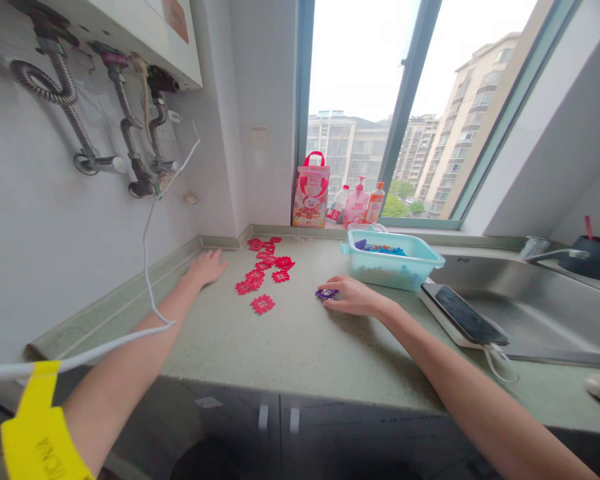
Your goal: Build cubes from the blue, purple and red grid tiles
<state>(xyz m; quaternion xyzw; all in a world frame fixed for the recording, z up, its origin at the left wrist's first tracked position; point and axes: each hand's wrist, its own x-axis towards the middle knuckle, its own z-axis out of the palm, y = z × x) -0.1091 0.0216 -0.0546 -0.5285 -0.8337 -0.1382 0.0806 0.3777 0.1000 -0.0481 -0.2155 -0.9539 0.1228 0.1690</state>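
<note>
While left hand [207, 268] lies spread flat nr wall edge, right grip [353, 295] pinches purple piece [325, 293] (counter [300, 340] open around).

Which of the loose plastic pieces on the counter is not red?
The purple piece at the right hand's fingertips; all the pieces lying near the left hand are red.

A green countertop [290, 333] carries red pieces [263, 267], a tub [393, 265], a phone [467, 315].
</note>
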